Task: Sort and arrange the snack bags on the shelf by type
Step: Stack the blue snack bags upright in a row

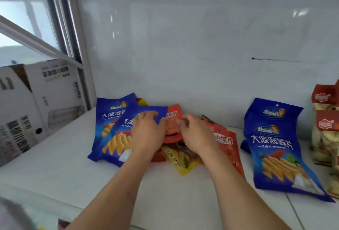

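Note:
A loose pile of snack bags lies at the back of the white shelf (73, 165). Two blue chip bags (113, 134) overlap at its left. My left hand (146, 132) holds the top edge of the upper blue bag, fingers curled over it. My right hand (194, 134) pinches an orange-red bag (173, 117) standing in the middle. A yellow bag (180, 161) lies under both hands. More orange-red bags (225, 143) lie flat just right of my right hand. Further right, two blue bags (275, 147) are stacked together.
Red-topped clear bags of pale crisps (324, 128) stand at the far right edge. White cardboard boxes (36, 101) sit left of the shelf, beside a window frame. A glossy white wall (183, 46) backs the shelf.

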Demonstrator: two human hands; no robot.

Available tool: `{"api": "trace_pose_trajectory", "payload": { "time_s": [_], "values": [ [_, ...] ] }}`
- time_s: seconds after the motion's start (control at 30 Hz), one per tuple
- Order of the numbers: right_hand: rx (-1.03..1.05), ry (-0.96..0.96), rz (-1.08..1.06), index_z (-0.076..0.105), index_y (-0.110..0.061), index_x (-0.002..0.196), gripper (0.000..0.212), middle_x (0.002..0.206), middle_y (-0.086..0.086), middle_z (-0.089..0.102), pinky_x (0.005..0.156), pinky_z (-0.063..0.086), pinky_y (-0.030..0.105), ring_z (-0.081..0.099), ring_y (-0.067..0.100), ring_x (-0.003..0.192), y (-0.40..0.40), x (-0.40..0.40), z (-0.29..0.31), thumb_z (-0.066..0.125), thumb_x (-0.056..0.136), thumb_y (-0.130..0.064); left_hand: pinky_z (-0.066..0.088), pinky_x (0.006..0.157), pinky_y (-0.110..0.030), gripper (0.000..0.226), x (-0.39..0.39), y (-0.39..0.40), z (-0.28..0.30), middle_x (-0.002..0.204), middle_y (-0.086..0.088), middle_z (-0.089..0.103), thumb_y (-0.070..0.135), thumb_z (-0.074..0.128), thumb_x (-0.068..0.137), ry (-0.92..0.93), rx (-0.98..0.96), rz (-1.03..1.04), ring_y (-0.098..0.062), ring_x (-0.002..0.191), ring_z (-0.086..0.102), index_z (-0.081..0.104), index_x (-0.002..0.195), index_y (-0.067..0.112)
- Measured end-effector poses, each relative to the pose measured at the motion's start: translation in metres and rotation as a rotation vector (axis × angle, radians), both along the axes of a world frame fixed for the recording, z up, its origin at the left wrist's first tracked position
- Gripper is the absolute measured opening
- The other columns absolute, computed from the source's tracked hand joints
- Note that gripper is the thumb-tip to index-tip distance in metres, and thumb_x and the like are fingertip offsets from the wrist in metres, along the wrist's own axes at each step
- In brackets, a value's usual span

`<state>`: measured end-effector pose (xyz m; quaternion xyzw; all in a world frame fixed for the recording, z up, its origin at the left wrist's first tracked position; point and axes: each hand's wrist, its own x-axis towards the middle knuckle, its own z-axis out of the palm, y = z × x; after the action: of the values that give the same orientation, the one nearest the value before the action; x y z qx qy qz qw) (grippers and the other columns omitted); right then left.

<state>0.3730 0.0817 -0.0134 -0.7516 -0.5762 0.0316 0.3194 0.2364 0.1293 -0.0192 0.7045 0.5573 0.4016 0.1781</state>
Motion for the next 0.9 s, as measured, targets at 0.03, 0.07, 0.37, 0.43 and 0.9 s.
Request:
{"api": "trace_pose_trajectory", "payload": {
  "time_s": [0.03,0.07,0.37,0.43,0.9],
  "values": [
    [-0.002,0.024,0.005,0.063,-0.020,0.122,0.034,0.121,0.002,0.069,0.091,0.049,0.036,0.062,0.023,0.113,0.003,-0.013,-0.001,0.048,0.102,-0.042,0.028,0.113,-0.039,0.045,-0.013,0.005,-0.001,0.143,-0.008,0.056,0.041,0.056,0.098,0.027,0.023,0.047,-0.029,0.136,0.042,0.061,0.134,0.015],
    [-0.008,0.039,0.003,0.064,-0.020,0.120,0.035,0.120,0.001,0.069,0.090,0.049,0.036,0.063,0.023,0.111,0.007,-0.025,-0.002,0.048,0.101,-0.044,0.026,0.115,-0.041,0.049,-0.025,0.013,-0.003,0.147,-0.009,0.053,0.045,0.055,0.098,0.053,0.025,0.088,-0.029,0.139,0.039,0.058,0.137,0.015],
    [-0.120,0.228,-0.029,0.055,-0.014,0.113,0.038,0.107,0.007,0.063,0.080,0.046,0.036,0.060,0.029,0.100,0.029,-0.079,-0.016,0.042,0.102,-0.048,0.027,0.117,-0.047,0.099,-0.095,0.040,-0.020,0.155,-0.014,0.041,0.074,0.058,0.082,0.240,-0.331,0.165,-0.034,0.146,0.029,0.030,0.152,0.011],
    [-0.113,0.273,-0.022,0.050,-0.011,0.135,0.050,0.129,0.008,0.061,0.093,0.048,0.037,0.059,0.029,0.117,0.028,-0.086,-0.014,0.043,0.102,-0.048,0.035,0.113,-0.046,0.098,-0.098,0.038,-0.022,0.152,-0.013,0.044,0.067,0.068,0.080,0.137,-0.289,0.154,-0.033,0.143,0.034,0.031,0.152,0.012],
    [-0.036,0.451,0.021,0.055,-0.009,0.129,0.050,0.127,0.011,0.063,0.087,0.042,0.034,0.057,0.029,0.118,0.049,-0.104,0.000,0.032,0.105,-0.046,0.060,0.087,-0.050,0.033,-0.157,0.043,-0.013,0.101,-0.010,0.075,0.025,0.077,0.088,-0.542,-0.560,0.117,-0.029,0.089,0.073,0.063,0.114,0.011]
  ]
}}
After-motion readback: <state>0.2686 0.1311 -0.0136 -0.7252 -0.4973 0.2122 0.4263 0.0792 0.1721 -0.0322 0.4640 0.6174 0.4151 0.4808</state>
